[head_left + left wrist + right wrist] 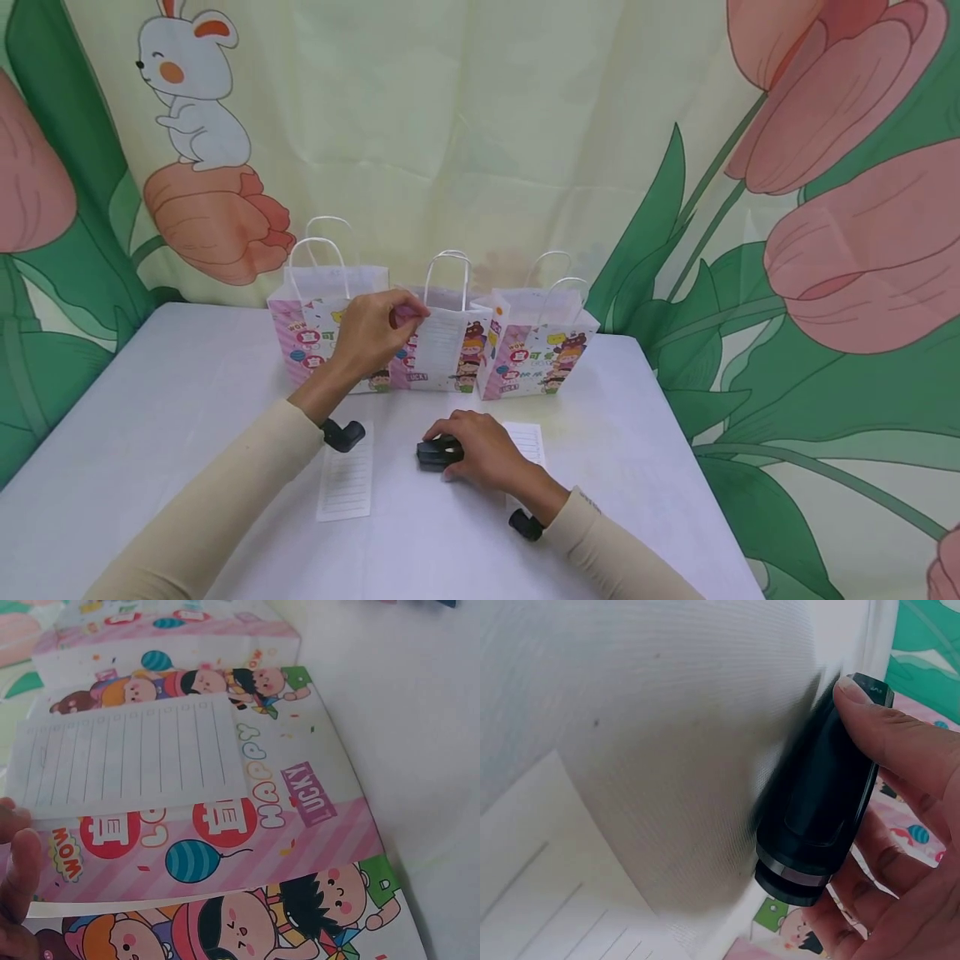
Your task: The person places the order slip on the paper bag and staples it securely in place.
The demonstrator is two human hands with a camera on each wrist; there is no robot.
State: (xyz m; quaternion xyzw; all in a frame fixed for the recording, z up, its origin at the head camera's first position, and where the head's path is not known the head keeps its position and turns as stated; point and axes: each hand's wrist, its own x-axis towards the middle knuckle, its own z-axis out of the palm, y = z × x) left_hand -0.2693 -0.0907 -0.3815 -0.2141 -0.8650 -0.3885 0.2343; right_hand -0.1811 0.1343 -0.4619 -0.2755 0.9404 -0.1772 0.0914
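My left hand (371,333) pinches the top edge of a lined paper slip (437,343) between thumb and fingers. The slip hangs over the printed front of the middle paper bag (474,354), near its rim; in the left wrist view, the slip (135,757) overlaps the bag's cartoon print. On the table, my right hand (483,450) grips a black stapler (435,454) in front of the bags. The right wrist view has the thumb along the upper side of the stapler (817,787), with the other fingers partly behind it.
A left bag (288,333) and a right bag (532,354), both with white handles, stand beside the middle one. Two more lined slips lie on the white table: a left slip (345,487) and a right slip (527,437) partly under the right arm. A printed curtain (525,125) hangs behind.
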